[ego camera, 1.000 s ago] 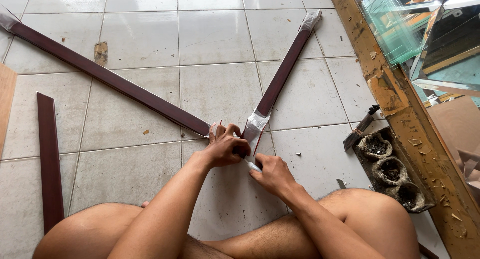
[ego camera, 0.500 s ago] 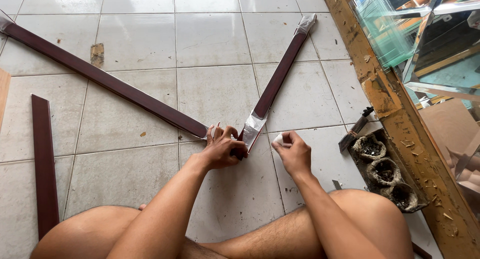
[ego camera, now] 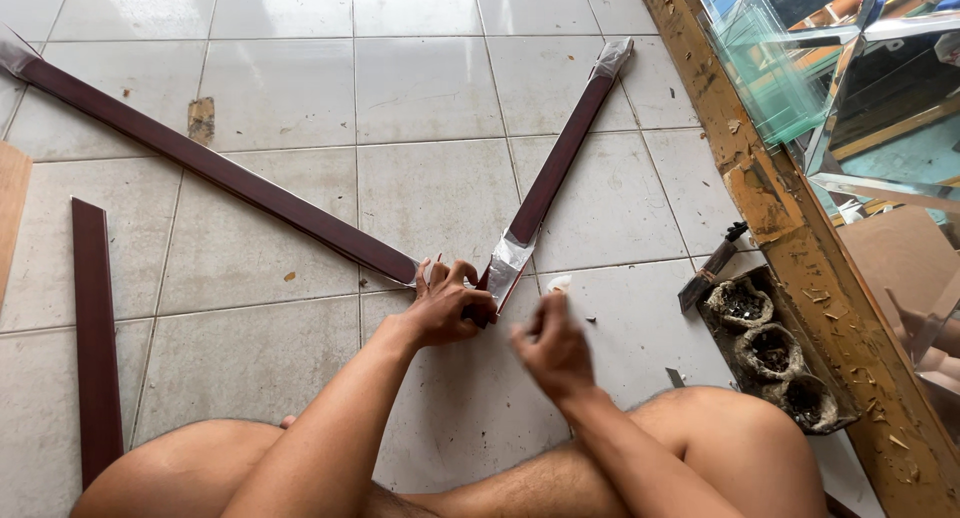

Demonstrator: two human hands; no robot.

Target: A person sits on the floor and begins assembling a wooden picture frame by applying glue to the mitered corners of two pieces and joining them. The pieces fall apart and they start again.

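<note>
On glossy tile, left hand (ego camera: 450, 306) gripping taped dark-brown strips' corner (ego camera: 490, 288).

Likely frame workshop: tiled floor (ego camera: 280, 68), dark moulding strips (ego camera: 200, 163), glass sheets (ego camera: 790, 58)

The right hand (ego camera: 553, 350), which 1 second ago touched the joint at frame centre and then lifted right of it, now hangs blurred lower, nearer the frame's middle bottom.
</note>
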